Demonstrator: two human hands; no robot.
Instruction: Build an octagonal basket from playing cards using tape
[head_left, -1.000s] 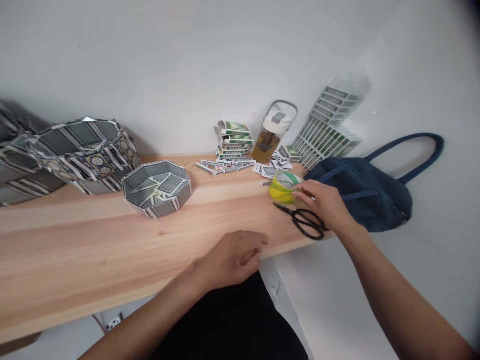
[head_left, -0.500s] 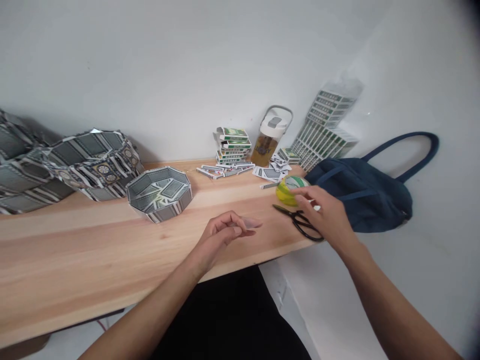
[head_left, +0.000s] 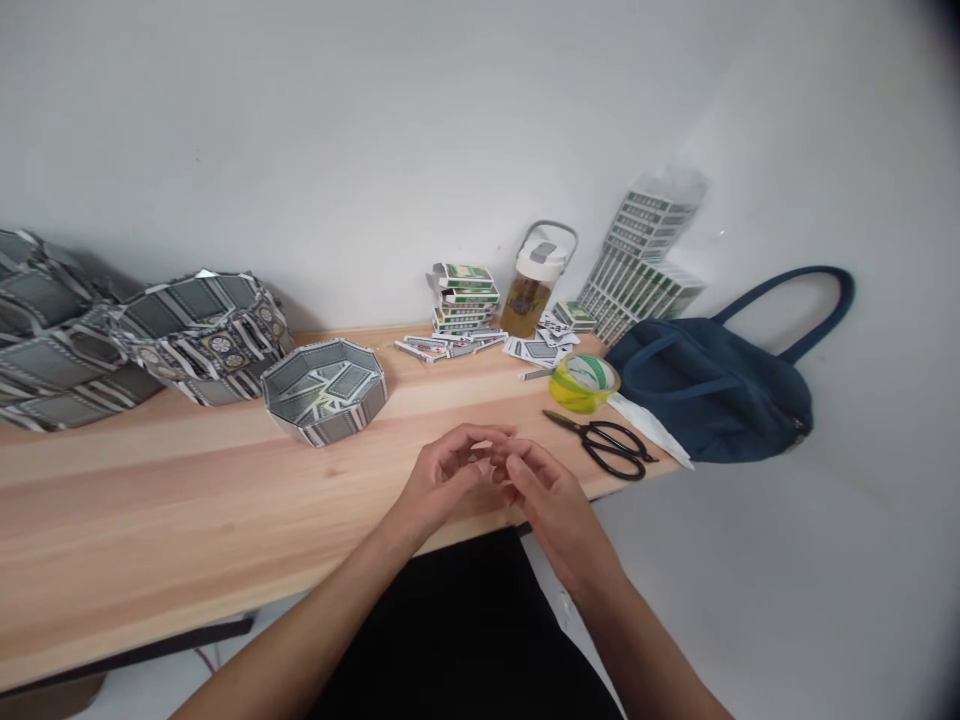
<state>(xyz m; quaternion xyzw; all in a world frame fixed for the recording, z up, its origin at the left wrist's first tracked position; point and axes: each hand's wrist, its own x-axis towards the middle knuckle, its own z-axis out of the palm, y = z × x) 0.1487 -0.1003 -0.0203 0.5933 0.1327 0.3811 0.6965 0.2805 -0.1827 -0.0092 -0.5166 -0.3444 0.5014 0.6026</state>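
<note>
Above the table's front edge my left hand (head_left: 442, 475) is closed, thumb against curled fingers, around a thin see-through strip that looks like clear tape and is now mostly hidden. My right hand (head_left: 551, 495) meets it, its bent fingertips touching the left fingertips; what they pinch, if anything, is hidden. Right of the hands lie black-handled scissors (head_left: 611, 445). Just behind those stands a yellow-green roll of tape (head_left: 583, 385). An octagonal tray made of folded playing cards (head_left: 345, 425) sits to the left, with loose card pieces inside.
Taller folded-card baskets (head_left: 217, 350) stand at the far left. Along the wall are stacked card boxes (head_left: 465, 295), folded cards (head_left: 450, 345), a drink bottle (head_left: 529, 290) and wrapped card packs (head_left: 637, 260). A blue bag (head_left: 712, 385) and white paper (head_left: 652, 425) lie at the table's right end.
My right hand has moved left and down, away from the tape roll, to meet my left hand. The tape roll, scissors and white paper are now uncovered.
</note>
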